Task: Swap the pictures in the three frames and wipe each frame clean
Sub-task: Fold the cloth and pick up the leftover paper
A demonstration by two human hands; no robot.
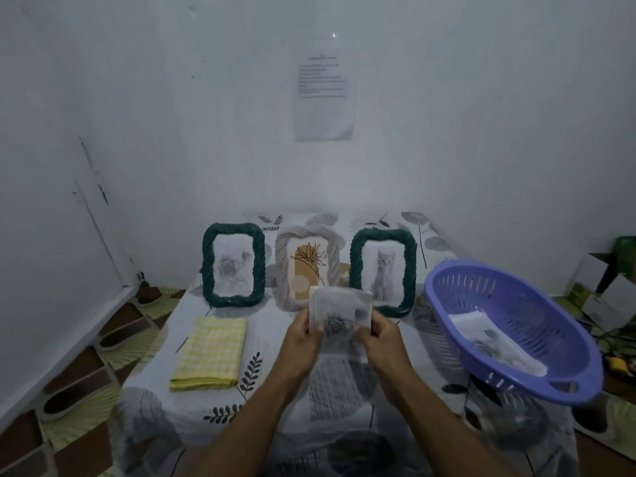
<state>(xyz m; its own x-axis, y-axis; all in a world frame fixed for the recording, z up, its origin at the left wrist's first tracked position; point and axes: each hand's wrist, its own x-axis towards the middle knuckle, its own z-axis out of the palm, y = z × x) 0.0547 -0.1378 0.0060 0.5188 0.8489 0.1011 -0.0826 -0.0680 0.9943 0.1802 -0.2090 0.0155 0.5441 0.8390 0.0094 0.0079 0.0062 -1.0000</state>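
Three frames stand in a row on the table: a dark green frame (234, 265) with a rose picture at the left, a beige frame (308, 268) with a plant drawing in the middle, and a dark green frame (382, 270) with a cat picture at the right. Above the table's middle, my left hand (304, 333) and my right hand (380, 333) hold a loose rose picture (340, 313) by its two side edges. It covers the lower right of the beige frame. A folded yellow checked cloth (210, 352) lies at the left.
A purple plastic basket (516, 325) sits at the table's right edge with more paper pictures (495, 342) inside. The table (344, 383) wears a leaf-patterned cover. White walls stand behind and to the left. Boxes lie on the floor at the far right (599, 290).
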